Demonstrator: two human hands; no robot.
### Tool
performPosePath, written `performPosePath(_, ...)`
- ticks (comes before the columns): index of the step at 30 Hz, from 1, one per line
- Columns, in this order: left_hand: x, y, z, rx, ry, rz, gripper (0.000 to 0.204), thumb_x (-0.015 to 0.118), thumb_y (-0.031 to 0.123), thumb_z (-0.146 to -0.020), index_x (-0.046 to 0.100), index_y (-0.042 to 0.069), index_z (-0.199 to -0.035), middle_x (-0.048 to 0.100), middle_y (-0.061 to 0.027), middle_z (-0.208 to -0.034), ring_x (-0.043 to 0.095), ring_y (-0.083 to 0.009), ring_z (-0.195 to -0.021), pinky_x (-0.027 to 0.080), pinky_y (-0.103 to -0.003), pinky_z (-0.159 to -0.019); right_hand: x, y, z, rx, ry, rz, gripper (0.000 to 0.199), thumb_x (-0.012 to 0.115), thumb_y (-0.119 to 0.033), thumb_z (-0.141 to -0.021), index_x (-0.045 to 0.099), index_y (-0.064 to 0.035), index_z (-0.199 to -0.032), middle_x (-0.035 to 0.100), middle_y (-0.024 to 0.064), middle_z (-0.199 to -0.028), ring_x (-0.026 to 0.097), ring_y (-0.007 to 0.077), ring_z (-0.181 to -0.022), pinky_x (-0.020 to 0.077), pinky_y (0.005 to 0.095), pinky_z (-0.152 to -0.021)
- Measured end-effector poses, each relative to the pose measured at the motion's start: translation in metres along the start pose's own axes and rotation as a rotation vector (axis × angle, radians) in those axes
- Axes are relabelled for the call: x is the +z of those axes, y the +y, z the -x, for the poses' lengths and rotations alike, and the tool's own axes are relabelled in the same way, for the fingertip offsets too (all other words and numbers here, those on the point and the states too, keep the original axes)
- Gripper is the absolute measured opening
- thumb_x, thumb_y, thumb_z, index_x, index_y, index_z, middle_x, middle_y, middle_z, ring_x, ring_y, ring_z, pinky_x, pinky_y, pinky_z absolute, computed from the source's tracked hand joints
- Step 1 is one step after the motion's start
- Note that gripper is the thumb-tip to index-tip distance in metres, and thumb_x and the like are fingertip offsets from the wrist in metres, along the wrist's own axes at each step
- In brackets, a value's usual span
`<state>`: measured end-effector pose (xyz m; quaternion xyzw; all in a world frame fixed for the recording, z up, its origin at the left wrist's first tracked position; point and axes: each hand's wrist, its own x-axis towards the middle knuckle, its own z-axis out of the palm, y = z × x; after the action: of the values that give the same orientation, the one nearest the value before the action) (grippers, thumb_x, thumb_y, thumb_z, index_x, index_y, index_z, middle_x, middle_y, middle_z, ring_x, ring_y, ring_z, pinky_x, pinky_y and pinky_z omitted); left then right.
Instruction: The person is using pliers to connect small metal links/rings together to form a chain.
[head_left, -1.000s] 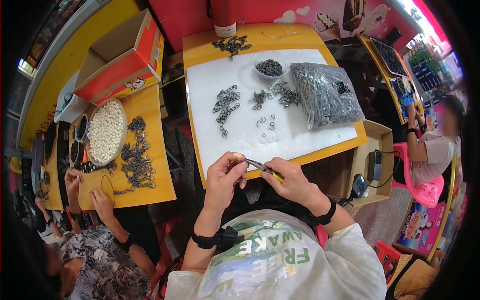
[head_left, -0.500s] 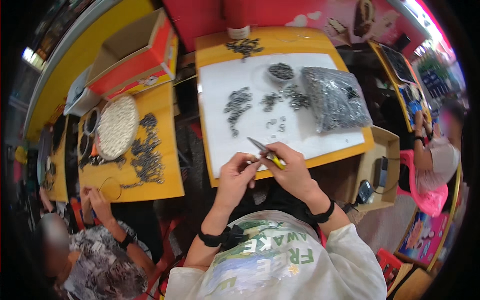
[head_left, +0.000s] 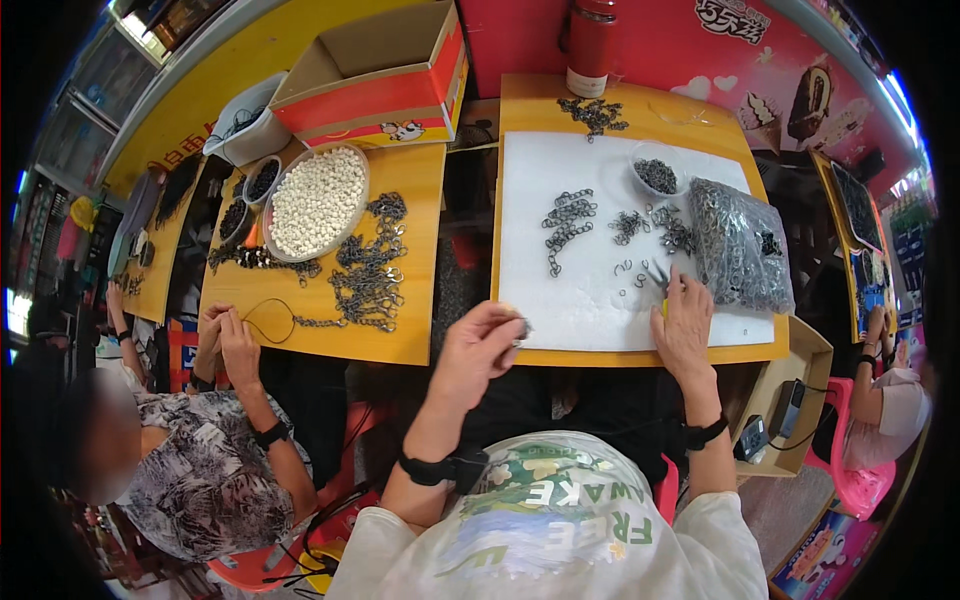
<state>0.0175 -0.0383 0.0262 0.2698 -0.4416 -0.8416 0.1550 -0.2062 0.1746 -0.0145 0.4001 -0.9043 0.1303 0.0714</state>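
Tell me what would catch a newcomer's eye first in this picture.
Probably the white sheet on the yellow table, strewn with small dark metal chains, where the right hand reaches. The left hand pinches a small piece at the near edge. Left, a round tray of white beads gleams.

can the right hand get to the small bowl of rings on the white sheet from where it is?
Probably yes. The right hand rests on the white sheet, and the small bowl sits farther back on it. Only loose metal rings lie flat between them; the plastic bag sits off to the right.
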Motion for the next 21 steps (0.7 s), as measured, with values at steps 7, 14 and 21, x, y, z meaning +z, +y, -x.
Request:
performPosePath(7,-0.027,0.011,0.024,0.01,0.024,0.123,0.007,0.06,0.004,-0.091,0.062,0.008,-0.096,0.065,-0.0065,-0.082,0.05,-0.0066,-0.053,0.031,-0.015,-0.042,-0.059,-0.083,-0.01,-0.167,-0.052,-0.538,0.06,0.063,-0.011,-0.087,0.039,-0.0044,-0.142,0.03,0.0193,-0.151,0.027,0.0367,-0.14,0.0249,0.0441,-0.113)
performPosePath(14,-0.039,0.027,0.052,0.031,0.03,-0.029,0.015,0.062,0.001,-0.088,0.061,0.005,-0.103,0.064,-0.0012,-0.086,0.053,-0.0049,-0.062,0.038,-0.016,-0.051,-0.049,-0.187,-0.018,-0.482,-0.403,-0.921,0.037,0.066,-0.005,-0.083,0.059,-0.0017,-0.12,0.063,0.0181,-0.104,0.063,0.0353,-0.094,0.0529,0.0388,-0.081)
performPosePath(21,-0.124,0.066,0.055,0.598,0.495,-1.103,0.014,0.059,-0.007,-0.082,0.065,-0.002,-0.094,0.064,-0.0144,-0.095,0.063,-0.0288,-0.087,0.049,-0.031,-0.077,0.028,-0.277,-0.069,-0.744,-0.249,-0.654,0.024,0.067,-0.015,-0.082,0.066,-0.0012,-0.101,0.061,0.0157,-0.085,0.063,0.0316,-0.082,0.052,0.0393,-0.071)
